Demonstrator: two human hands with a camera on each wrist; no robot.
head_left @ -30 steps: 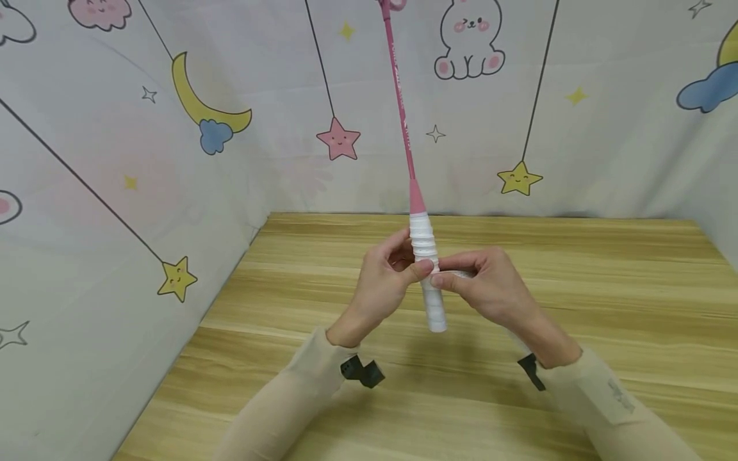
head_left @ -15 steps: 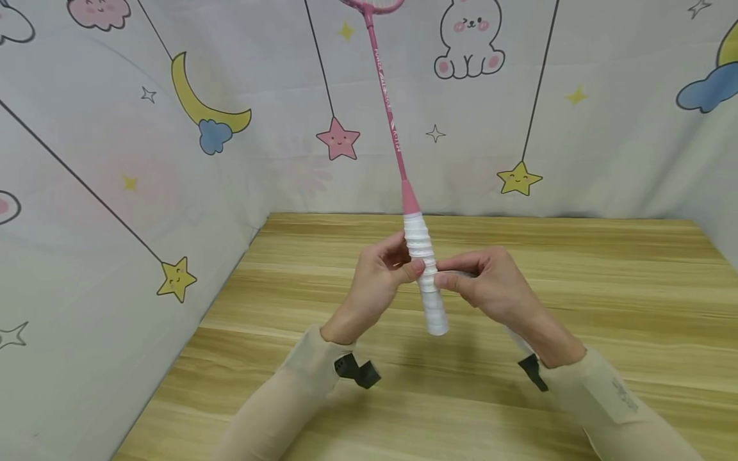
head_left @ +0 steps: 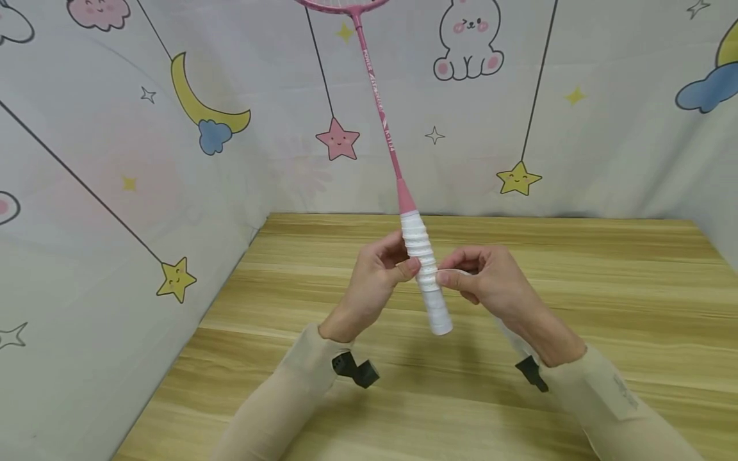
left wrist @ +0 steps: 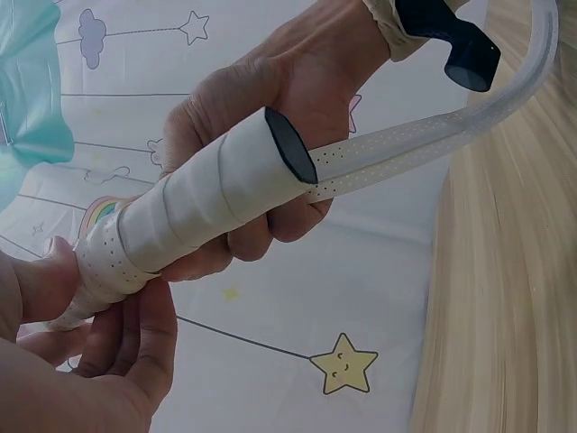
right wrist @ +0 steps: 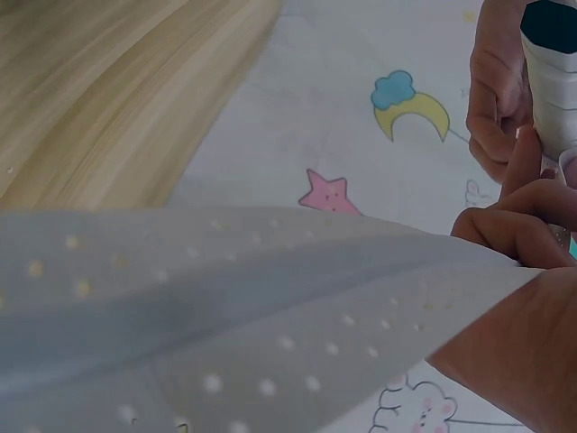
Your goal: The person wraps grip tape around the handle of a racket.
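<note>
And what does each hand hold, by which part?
The left hand holds the pink racket by its white handle; the right hand pinches white perforated tape near the handle.

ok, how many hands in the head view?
2. Left hand at the left side of the racket's white handle, gripping it; right hand just right of it, pinching the white tape. Some left fingers are hidden behind the handle.

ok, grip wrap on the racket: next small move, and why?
Probably carry the perforated tape one more turn around the handle, slightly lower. The right hand pinches the tape beside the handle, the left hand steadies the wrapped part, and the smooth lower end lacks the ridged layer.
</note>
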